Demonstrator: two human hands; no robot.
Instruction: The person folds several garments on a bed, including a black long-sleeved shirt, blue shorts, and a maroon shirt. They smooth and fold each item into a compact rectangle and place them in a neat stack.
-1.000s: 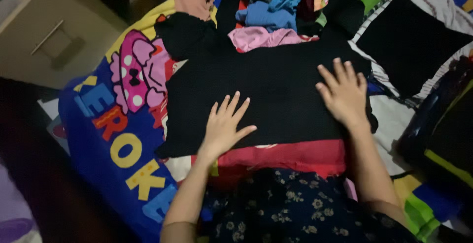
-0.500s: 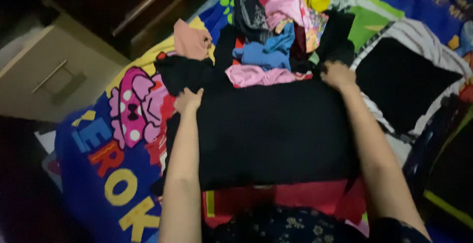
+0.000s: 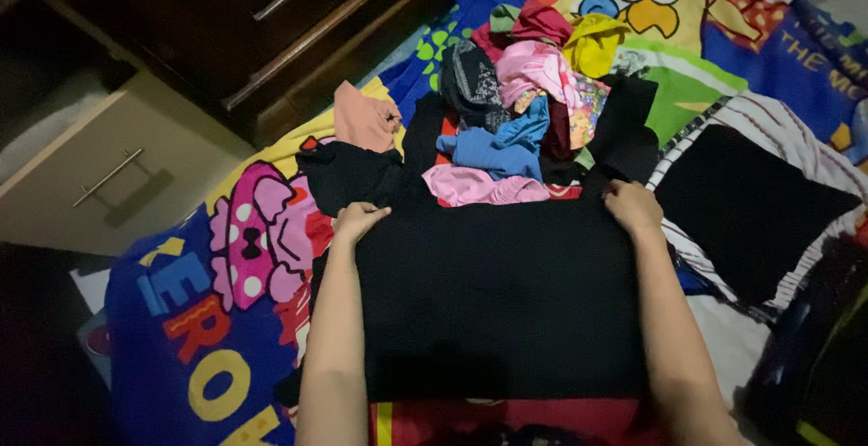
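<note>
A black garment (image 3: 493,292) lies spread flat in front of me on a colourful cartoon bedsheet (image 3: 194,319). My left hand (image 3: 358,221) grips its far left corner, fingers curled on the cloth. My right hand (image 3: 631,205) is closed on its far right corner. Both arms reach out over the garment. A red cloth (image 3: 506,414) shows under its near edge.
Just beyond the garment sits a heap of mixed clothes (image 3: 524,111) in pink, blue, yellow and black. A folded black piece (image 3: 746,206) lies on a striped cloth at right. A beige drawer unit (image 3: 99,175) and dark wooden drawers (image 3: 271,21) stand at left.
Both hands went from lying flat on the garment's middle to its far corners and closed on them. The view tilted up, showing more of the clothes heap.
</note>
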